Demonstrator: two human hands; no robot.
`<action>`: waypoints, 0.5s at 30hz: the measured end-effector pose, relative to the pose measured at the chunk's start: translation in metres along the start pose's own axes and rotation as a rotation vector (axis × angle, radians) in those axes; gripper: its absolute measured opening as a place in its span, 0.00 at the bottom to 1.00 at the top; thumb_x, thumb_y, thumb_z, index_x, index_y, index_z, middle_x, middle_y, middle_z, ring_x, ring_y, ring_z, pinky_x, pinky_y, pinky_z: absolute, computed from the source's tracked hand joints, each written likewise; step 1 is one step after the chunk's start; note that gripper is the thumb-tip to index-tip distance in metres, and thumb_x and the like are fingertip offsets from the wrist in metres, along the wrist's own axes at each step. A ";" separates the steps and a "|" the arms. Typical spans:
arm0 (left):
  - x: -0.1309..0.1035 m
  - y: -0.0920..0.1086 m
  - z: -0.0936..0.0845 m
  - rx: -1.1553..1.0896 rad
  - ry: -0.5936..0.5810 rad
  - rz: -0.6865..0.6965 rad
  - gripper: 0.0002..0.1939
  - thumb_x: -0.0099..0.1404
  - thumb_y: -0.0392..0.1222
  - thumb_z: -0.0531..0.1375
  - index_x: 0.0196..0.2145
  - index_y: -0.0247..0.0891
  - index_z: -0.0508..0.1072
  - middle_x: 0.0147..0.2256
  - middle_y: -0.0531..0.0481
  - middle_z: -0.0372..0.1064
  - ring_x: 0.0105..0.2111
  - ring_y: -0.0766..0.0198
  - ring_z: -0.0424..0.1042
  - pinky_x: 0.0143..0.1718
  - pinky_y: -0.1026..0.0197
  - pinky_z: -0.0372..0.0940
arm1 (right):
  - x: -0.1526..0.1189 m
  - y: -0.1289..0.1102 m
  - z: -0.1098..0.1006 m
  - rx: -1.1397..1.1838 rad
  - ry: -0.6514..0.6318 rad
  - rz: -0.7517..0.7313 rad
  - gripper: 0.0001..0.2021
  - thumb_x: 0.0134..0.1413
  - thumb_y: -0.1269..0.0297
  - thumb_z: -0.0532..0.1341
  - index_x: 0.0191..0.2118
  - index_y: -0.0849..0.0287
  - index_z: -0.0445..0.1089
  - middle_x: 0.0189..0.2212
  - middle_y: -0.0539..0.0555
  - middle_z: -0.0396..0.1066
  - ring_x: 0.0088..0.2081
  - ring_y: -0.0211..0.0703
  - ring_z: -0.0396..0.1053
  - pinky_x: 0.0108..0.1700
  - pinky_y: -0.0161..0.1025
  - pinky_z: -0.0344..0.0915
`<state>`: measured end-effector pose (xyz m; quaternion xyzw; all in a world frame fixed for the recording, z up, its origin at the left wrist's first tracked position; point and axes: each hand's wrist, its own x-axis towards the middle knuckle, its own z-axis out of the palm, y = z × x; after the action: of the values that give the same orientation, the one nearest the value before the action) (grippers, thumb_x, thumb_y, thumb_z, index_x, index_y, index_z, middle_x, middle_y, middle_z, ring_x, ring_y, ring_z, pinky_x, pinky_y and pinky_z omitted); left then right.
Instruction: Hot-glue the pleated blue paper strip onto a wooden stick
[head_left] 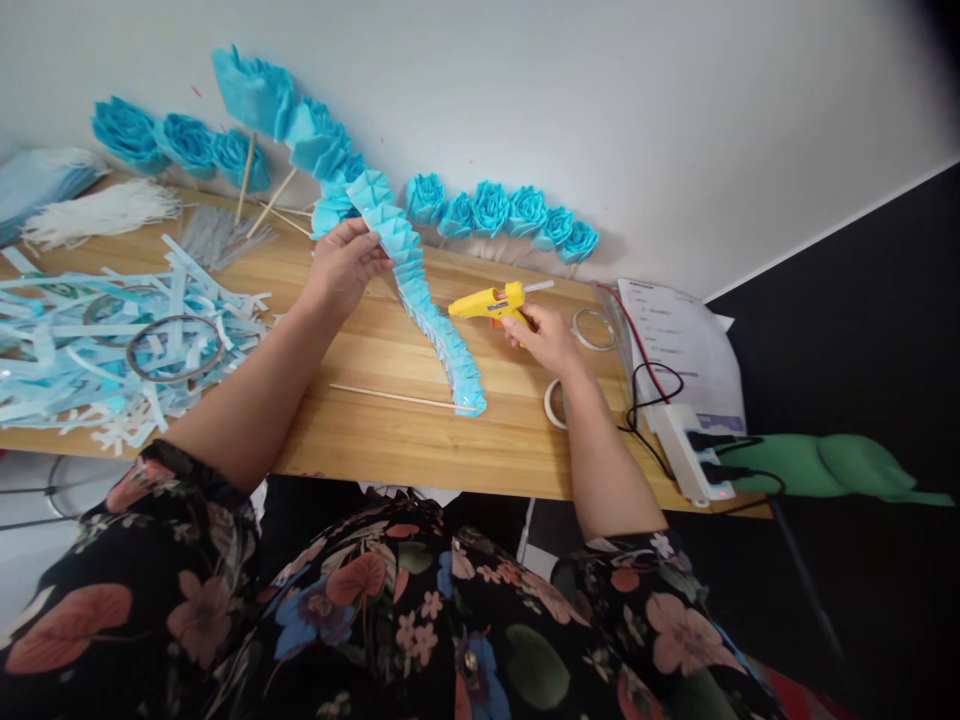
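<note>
My left hand (349, 262) is closed on the upper part of a long pleated strip of light-blue paper (421, 290). The strip curves down across the table to a thin wooden stick (397, 397), whose right end lies at the strip's lower end. In my right hand (546, 338) is a yellow hot glue gun (487, 302), its nozzle pointing left close to the strip. A clear glue stick juts from the gun's back. Whether the nozzle touches the paper I cannot tell.
Blue paper flowers (491, 208) line the wall, some on sticks. Paper scraps (67, 340) with a dark ring cover the table's left. Tape rolls (594, 328), printed sheets (675, 340) and a white power strip (691, 455) with black cords lie at right.
</note>
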<state>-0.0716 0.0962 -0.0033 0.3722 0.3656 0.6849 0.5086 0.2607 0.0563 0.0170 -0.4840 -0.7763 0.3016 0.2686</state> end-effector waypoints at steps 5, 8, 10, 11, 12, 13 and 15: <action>-0.001 0.001 -0.001 -0.010 -0.015 -0.002 0.06 0.64 0.37 0.70 0.33 0.42 0.77 0.30 0.52 0.81 0.30 0.63 0.80 0.34 0.64 0.78 | 0.000 0.001 0.002 -0.057 0.008 -0.005 0.24 0.62 0.40 0.61 0.40 0.59 0.79 0.24 0.51 0.73 0.26 0.41 0.66 0.31 0.39 0.56; -0.002 0.004 0.002 -0.021 -0.001 -0.020 0.05 0.64 0.36 0.69 0.32 0.41 0.77 0.29 0.52 0.80 0.29 0.64 0.79 0.33 0.65 0.77 | 0.000 0.001 0.003 -0.066 0.027 -0.022 0.26 0.62 0.38 0.61 0.40 0.59 0.79 0.24 0.51 0.72 0.26 0.41 0.65 0.31 0.39 0.56; -0.003 0.005 0.004 -0.021 0.011 -0.033 0.05 0.64 0.36 0.69 0.32 0.41 0.77 0.29 0.52 0.80 0.28 0.65 0.79 0.32 0.66 0.77 | 0.001 0.001 0.003 -0.042 0.038 -0.034 0.28 0.62 0.36 0.61 0.41 0.59 0.80 0.24 0.51 0.73 0.27 0.41 0.66 0.31 0.39 0.57; -0.003 0.005 0.004 -0.015 0.016 -0.038 0.06 0.64 0.36 0.69 0.32 0.41 0.76 0.29 0.52 0.81 0.29 0.64 0.79 0.32 0.66 0.77 | 0.001 0.001 0.003 -0.023 0.045 -0.041 0.29 0.62 0.35 0.60 0.41 0.59 0.80 0.25 0.52 0.73 0.27 0.42 0.67 0.32 0.39 0.58; -0.003 0.005 0.004 -0.005 0.020 -0.041 0.06 0.64 0.36 0.70 0.32 0.41 0.77 0.30 0.52 0.81 0.29 0.64 0.80 0.33 0.66 0.77 | 0.001 0.001 0.004 -0.002 0.052 -0.048 0.30 0.62 0.34 0.60 0.42 0.59 0.80 0.26 0.52 0.74 0.28 0.42 0.67 0.33 0.39 0.60; -0.003 0.005 0.004 0.004 0.021 -0.043 0.05 0.64 0.37 0.70 0.32 0.41 0.77 0.30 0.51 0.81 0.30 0.63 0.80 0.33 0.66 0.77 | 0.001 0.001 0.004 0.015 0.056 -0.056 0.30 0.62 0.33 0.60 0.43 0.59 0.80 0.27 0.53 0.75 0.28 0.42 0.68 0.33 0.40 0.61; -0.003 0.005 0.005 0.006 0.018 -0.042 0.04 0.65 0.36 0.69 0.32 0.42 0.78 0.30 0.51 0.82 0.31 0.63 0.81 0.33 0.66 0.77 | 0.002 0.002 0.005 0.031 0.055 -0.069 0.31 0.62 0.32 0.60 0.44 0.59 0.80 0.30 0.54 0.77 0.30 0.43 0.69 0.34 0.40 0.63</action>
<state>-0.0691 0.0929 0.0032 0.3597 0.3801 0.6762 0.5185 0.2576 0.0575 0.0119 -0.4607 -0.7800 0.2909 0.3077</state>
